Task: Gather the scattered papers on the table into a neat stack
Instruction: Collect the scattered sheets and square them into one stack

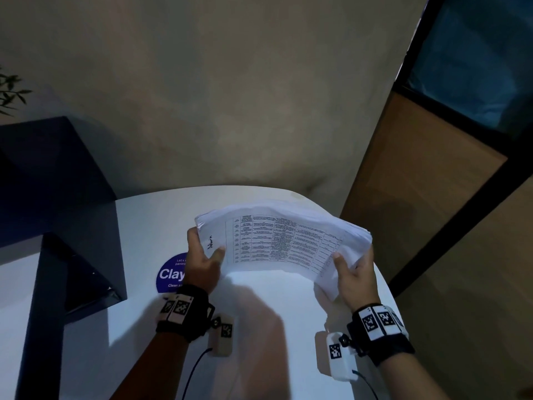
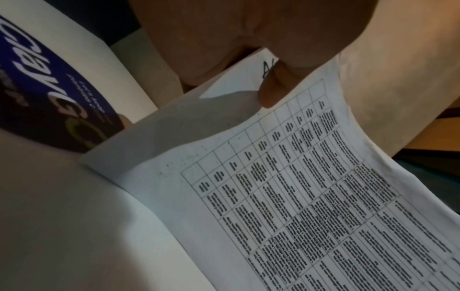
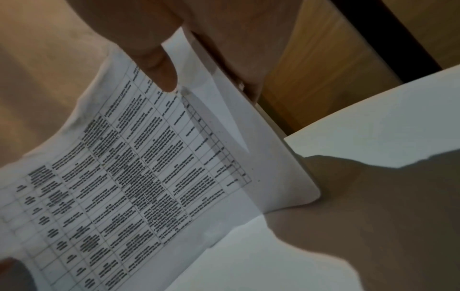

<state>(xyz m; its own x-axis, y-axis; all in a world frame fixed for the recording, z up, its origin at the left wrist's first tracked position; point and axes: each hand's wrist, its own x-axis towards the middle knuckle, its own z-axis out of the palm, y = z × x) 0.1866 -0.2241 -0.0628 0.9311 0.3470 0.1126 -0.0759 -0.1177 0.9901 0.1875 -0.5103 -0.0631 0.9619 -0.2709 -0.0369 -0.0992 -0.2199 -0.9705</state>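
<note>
A thick stack of white papers [image 1: 284, 239] is lifted off the white table [image 1: 259, 313], sagging in the middle; its top sheet carries a printed table and a handwritten word. My left hand [image 1: 203, 259] grips the stack's left edge, thumb on top and fingers underneath. My right hand [image 1: 356, 277] grips the right edge the same way. In the left wrist view the thumb presses the top sheet of the papers [image 2: 298, 187] near the handwriting. The right wrist view shows my thumb on the printed sheet of the papers [image 3: 154, 167], fingers behind the edge.
A round blue sticker [image 1: 170, 274] lies on the table left of my left hand. A dark blue box-like structure [image 1: 57, 203] stands at the table's left side. A wood-panelled partition [image 1: 418, 197] with black framing rises to the right. The beige floor [image 1: 230, 96] lies beyond the table.
</note>
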